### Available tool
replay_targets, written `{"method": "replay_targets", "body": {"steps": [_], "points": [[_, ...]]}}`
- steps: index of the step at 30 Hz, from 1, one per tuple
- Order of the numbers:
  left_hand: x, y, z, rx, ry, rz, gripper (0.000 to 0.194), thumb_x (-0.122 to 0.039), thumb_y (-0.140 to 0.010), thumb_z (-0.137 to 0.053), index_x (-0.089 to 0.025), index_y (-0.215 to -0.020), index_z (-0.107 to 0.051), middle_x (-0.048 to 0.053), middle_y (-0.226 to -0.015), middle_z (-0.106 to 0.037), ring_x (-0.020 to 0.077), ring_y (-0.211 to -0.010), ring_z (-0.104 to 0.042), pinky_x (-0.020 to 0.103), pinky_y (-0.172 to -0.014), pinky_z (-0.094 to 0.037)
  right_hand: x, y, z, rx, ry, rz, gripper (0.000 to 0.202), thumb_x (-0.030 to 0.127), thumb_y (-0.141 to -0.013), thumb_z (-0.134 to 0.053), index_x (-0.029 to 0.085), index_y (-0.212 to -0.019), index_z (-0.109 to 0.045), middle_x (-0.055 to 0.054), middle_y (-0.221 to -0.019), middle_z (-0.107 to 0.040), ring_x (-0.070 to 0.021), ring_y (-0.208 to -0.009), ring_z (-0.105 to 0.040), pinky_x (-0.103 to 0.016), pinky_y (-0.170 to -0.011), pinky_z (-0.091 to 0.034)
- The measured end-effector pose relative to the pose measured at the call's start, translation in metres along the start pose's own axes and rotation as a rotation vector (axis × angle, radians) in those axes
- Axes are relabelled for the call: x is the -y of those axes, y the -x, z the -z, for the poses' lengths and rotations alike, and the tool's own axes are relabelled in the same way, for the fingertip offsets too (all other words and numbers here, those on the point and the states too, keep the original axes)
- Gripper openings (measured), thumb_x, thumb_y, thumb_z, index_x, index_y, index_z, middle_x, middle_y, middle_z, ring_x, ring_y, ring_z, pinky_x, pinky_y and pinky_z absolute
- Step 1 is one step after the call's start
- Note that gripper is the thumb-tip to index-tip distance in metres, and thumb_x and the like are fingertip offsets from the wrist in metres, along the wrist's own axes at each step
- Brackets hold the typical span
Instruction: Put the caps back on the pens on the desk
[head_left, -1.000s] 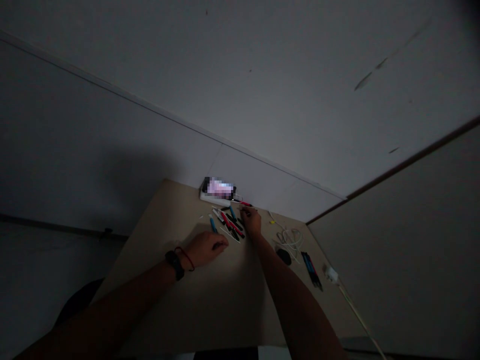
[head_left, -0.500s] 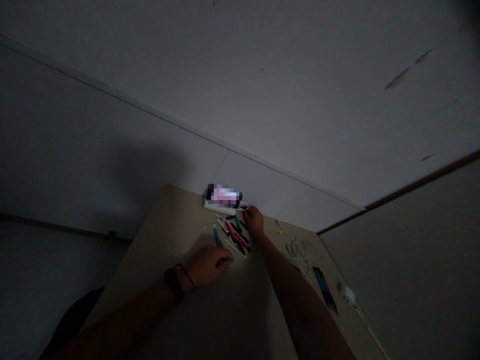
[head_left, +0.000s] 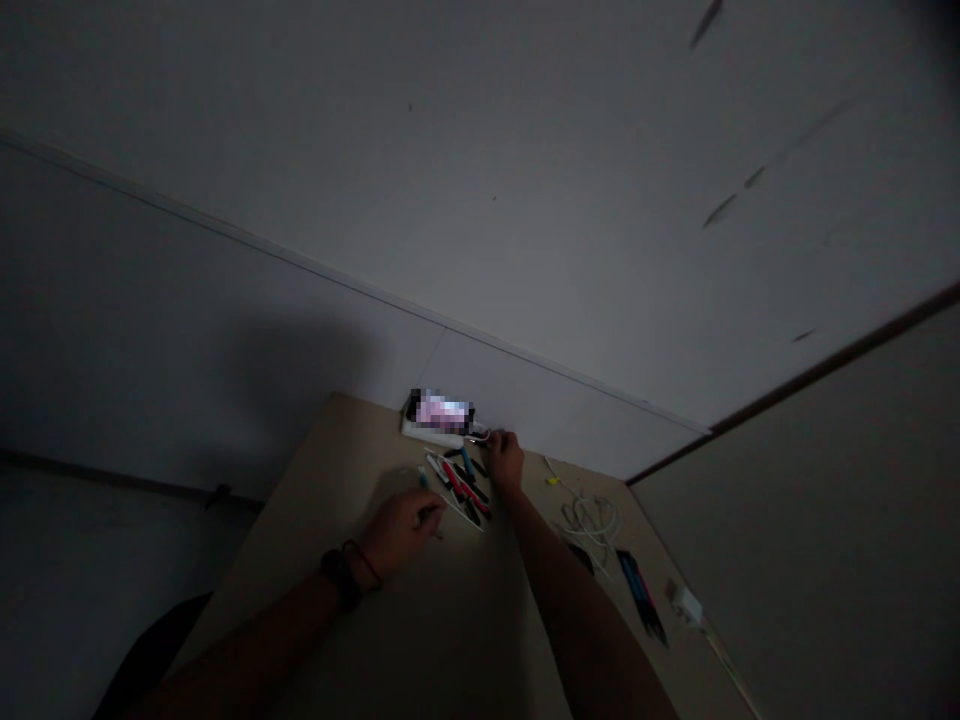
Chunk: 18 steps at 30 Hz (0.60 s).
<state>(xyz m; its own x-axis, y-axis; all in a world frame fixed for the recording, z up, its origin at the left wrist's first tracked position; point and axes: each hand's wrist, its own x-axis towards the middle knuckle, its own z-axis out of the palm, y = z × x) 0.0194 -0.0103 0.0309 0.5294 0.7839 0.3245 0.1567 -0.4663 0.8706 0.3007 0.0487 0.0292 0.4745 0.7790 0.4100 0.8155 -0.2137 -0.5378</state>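
Left forearm (head_left: 255,635) is showing bare up to a broad black wristband (head_left: 342,580); a thin, dark-red cord (head_left: 364,560) is looping between band and left hand (head_left: 400,533). Right forearm (head_left: 566,590) is showing bare. Dimness is obscuring band markings.

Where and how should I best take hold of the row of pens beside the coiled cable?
Probably at the middle of the row of pens, from above, closing on its long sides: it lies flat, long and narrow, with the coiled cable close on its left.
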Motion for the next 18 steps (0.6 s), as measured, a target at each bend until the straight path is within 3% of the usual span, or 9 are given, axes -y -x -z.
{"method": "replay_targets", "body": {"steps": [6,11,18], "points": [[0.005,-0.004,0.004,-0.266,-0.076,-0.052,0.016,-0.024,-0.092,-0.056,-0.020,-0.089,-0.071,0.007,-0.090,-0.072,0.0225,-0.092,-0.066,0.036,-0.087,-0.053,0.001,0.024,0.015,-0.088,-0.019,-0.113,0.048,0.052,-0.097,-0.028,0.021,-0.079,-0.060,-0.014,-0.079,-0.071,-0.0274,-0.078,-0.065,-0.032,-0.068,-0.043],[0.006,-0.003,0.004,-0.305,-0.102,-0.068,0.017,-0.021,-0.090,-0.053,-0.020,-0.091,-0.070,0.008,-0.094,-0.071,0.0252,-0.097,-0.065,0.043,-0.092,-0.053,0.004,0.053,0.030,-0.095,-0.007,-0.149,0.055,0.058,-0.098,-0.025,0.023,-0.066,-0.054,-0.009,-0.066,-0.066,-0.0235,-0.068,-0.062,-0.030,-0.062,-0.040],[0.006,0.012,0.007,-0.280,-0.190,-0.039,0.021,-0.014,-0.084,-0.052,-0.020,-0.095,-0.069,0.010,-0.101,-0.070,0.0282,-0.104,-0.064,0.048,-0.098,-0.051,0.007,0.096,0.051,-0.059,0.047,-0.167,0.056,0.058,-0.099,-0.030,0.021,-0.067,-0.057,-0.008,-0.066,-0.067,-0.0205,-0.067,-0.062,-0.027,-0.062,-0.039]]}}
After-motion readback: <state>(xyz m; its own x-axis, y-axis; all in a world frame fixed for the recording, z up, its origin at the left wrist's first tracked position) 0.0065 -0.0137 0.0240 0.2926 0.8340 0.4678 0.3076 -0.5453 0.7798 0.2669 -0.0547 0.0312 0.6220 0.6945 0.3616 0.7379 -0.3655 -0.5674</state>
